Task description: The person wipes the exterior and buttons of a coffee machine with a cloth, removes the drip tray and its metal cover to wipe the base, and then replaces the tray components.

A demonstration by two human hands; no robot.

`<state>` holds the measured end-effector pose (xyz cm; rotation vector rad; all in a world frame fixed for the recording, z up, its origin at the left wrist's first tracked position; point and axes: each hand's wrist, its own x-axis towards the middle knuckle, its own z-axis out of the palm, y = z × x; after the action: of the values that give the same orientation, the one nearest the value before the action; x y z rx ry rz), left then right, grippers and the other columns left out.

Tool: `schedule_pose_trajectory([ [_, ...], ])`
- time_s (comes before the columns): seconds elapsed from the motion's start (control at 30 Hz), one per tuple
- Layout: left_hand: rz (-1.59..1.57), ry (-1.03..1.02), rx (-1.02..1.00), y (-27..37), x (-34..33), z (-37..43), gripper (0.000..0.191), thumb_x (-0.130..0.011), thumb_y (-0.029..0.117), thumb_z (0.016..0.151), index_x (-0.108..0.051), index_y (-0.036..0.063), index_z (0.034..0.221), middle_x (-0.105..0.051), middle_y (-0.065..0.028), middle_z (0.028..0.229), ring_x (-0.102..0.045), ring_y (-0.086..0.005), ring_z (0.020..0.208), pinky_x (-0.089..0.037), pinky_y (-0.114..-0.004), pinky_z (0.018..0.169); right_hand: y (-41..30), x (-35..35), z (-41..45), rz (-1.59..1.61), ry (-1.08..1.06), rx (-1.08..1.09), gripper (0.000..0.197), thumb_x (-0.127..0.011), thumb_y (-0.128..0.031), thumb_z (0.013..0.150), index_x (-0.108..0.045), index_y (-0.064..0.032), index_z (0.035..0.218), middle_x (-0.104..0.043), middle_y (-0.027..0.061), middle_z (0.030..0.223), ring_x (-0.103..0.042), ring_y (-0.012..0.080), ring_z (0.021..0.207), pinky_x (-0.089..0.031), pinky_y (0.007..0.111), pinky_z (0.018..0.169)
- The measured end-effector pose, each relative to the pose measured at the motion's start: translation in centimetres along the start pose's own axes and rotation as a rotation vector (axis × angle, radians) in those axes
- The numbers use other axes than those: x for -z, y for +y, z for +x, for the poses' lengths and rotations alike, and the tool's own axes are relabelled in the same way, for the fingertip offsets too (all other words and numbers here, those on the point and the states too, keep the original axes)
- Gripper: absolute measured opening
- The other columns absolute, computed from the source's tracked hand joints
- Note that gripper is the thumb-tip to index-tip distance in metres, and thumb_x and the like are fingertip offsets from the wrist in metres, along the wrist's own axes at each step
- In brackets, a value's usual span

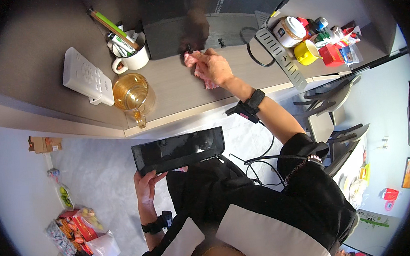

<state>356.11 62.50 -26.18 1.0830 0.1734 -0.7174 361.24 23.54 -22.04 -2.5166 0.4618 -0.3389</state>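
My right hand (216, 68) is on the wood-look shelf (174, 91), its fingers gripping a crumpled pink cloth (201, 73). The cloth touches the surface just in front of a dark glossy panel (171, 31), which mirrors the hand. Lower down, my left hand (148, 185) holds a shallow black rectangular tray (180, 149) by its near left corner. That tray is tilted, with its shiny inside in sight, between my body and the shelf edge. Part of the left thumb and fingers is hidden by the tray.
Left on the shelf are an amber glass mug (134, 93), a white device with buttons (87, 77) and a white mug of pens (137, 58). A slotted grey strip (281, 58) overhangs the edge at right, near a yellow cup (306, 53) and a lidded jar (288, 33). Chairs (320, 121) stand beyond.
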Motion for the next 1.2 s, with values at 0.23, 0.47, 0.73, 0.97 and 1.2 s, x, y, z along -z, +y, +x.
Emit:
schedule_pose_trajectory([
  [0.23,0.009,-0.019,0.013,0.2,-0.4,0.4,0.037,-0.050,-0.008,0.074,-0.047,-0.0111,0.111,-0.060,-0.0195,0.102,-0.063,-0.0325,0.090,-0.055,-0.050,0.078,-3.1,2.0,-1.6,-0.174,-0.049,0.282,0.047,-0.058,-0.012,0.079,-0.053,-0.0277,0.122,-0.052,0.0087,0.099,-0.060,0.0294,0.083,-0.051,0.037,0.073],
  [0.47,-0.003,-0.019,-0.024,-0.3,0.8,0.1,0.034,-0.051,-0.006,0.075,-0.050,-0.0086,0.109,-0.061,-0.0188,0.100,-0.064,-0.0322,0.088,-0.056,-0.049,0.077,-2.4,3.7,1.1,-0.281,0.121,0.220,0.031,-0.061,-0.020,0.078,-0.058,-0.0219,0.109,-0.054,0.0089,0.092,-0.060,0.0287,0.083,-0.050,0.038,0.072],
  [0.73,-0.028,0.025,-0.027,0.0,1.1,-0.4,0.034,-0.050,-0.008,0.073,-0.050,-0.0099,0.108,-0.062,-0.0190,0.099,-0.064,-0.0323,0.088,-0.056,-0.049,0.077,-5.0,1.9,2.2,-0.521,-0.048,0.212,0.026,-0.064,-0.029,0.076,-0.061,-0.0176,0.100,-0.054,0.0088,0.100,-0.058,0.0245,0.094,-0.051,0.037,0.072],
  [0.97,-0.060,0.033,-0.053,0.4,0.8,-0.9,0.035,-0.050,-0.008,0.074,-0.049,-0.0110,0.109,-0.062,-0.0190,0.099,-0.064,-0.0321,0.087,-0.055,-0.050,0.077,-7.7,-0.2,2.8,-1.005,-0.150,0.271,0.023,-0.065,-0.019,0.073,-0.063,-0.0079,0.094,-0.059,0.0091,0.093,-0.058,0.0225,0.090,-0.049,0.031,0.070],
  [1.2,-0.070,0.044,-0.055,0.4,0.7,-0.8,0.035,-0.050,-0.009,0.073,-0.048,-0.0120,0.108,-0.060,-0.0187,0.099,-0.063,-0.0332,0.087,-0.055,-0.050,0.077,-7.8,0.6,0.5,-0.938,-0.342,0.268,0.030,-0.066,-0.025,0.072,-0.065,-0.0047,0.093,-0.062,0.0079,0.096,-0.058,0.0216,0.093,-0.049,0.031,0.071],
])
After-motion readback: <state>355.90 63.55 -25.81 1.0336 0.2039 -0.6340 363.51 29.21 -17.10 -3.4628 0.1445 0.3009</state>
